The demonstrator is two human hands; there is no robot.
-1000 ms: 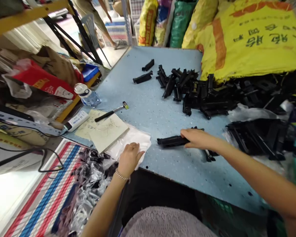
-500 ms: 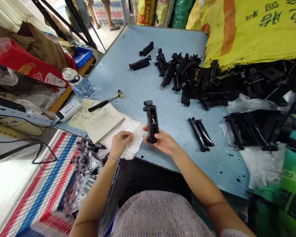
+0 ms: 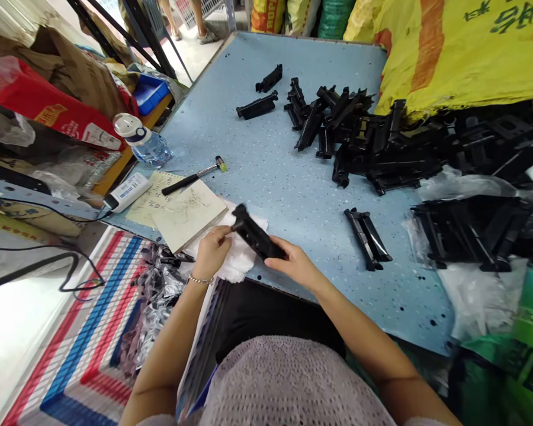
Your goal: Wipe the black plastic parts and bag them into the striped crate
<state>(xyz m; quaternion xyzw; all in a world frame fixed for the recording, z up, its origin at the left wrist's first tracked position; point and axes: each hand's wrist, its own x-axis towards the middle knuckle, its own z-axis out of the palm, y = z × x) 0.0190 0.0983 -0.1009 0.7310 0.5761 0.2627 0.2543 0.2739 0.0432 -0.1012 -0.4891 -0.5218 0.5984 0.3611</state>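
A long black plastic part (image 3: 254,232) is tilted above the table's front edge, its far end pointing up and left. My right hand (image 3: 296,264) grips its lower right end between thumb and fingers. Close to the part's upper left end, my left hand (image 3: 212,253) is closed in a pinch; what it holds, if anything, is too small to make out. Beneath the part lies a crumpled white cloth or tissue (image 3: 237,260). To the right, two similar black parts (image 3: 368,239) lie side by side on the blue table (image 3: 302,195).
A small hammer (image 3: 195,177) rests across a notepad (image 3: 189,216), near a water bottle (image 3: 144,142) and a white device (image 3: 128,192). Black parts are heaped (image 3: 364,136) by a yellow sack (image 3: 466,59). A bag of parts (image 3: 471,231) sits right; a striped basket (image 3: 84,343) stands below left.
My right hand has tipped the black part from nearly upright to slanting left, so its far end is now by my left hand. The left hand stays pinched. The view has shifted slightly.
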